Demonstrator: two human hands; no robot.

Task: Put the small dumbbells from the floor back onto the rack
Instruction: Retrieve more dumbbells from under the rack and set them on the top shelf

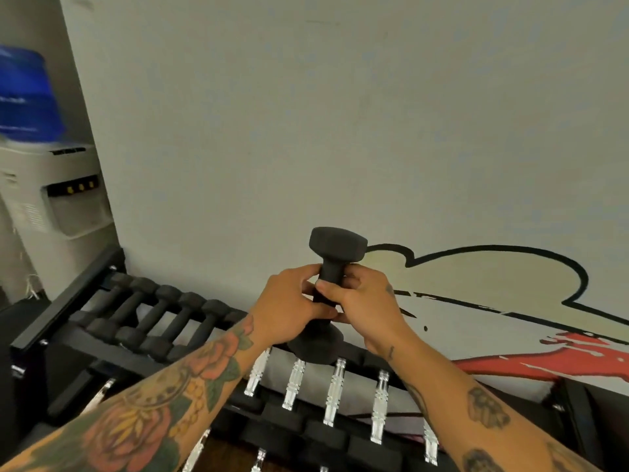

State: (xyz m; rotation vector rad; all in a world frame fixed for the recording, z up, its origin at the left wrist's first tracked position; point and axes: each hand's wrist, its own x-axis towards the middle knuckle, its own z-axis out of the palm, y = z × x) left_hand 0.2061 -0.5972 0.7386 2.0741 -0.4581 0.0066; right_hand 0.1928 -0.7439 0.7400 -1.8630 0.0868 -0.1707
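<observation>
Both hands were wrapped around the handle of a small black hex dumbbell (pixel 332 287), held upright at centre frame: top head up against the wall, bottom head just above or touching the top tier of the rack (pixel 64 303); couldn't tell which. Left hand (pixel 289 304) had fingers curled on the handle from the left side, right hand (pixel 360 301) closed on it from the right w/ thumb across the front. Neither hand was spread.

Step in hand, by my read: placing this dumbbell onto the top tier, right of the row of small black dumbbells (pixel 153 318) already racked at left-centre of frame. Lower tier at bottom centre carried bigger dumbbells w/ chrome handles (pixel 335 390).

Next move prob. calls for tipping the dumbbell from upright to lying flat, heads resting across the two rails, just beside the last one in the row, then letting go. Floor wasn't in view, so couldn't tell how many were left to pick up.
</observation>
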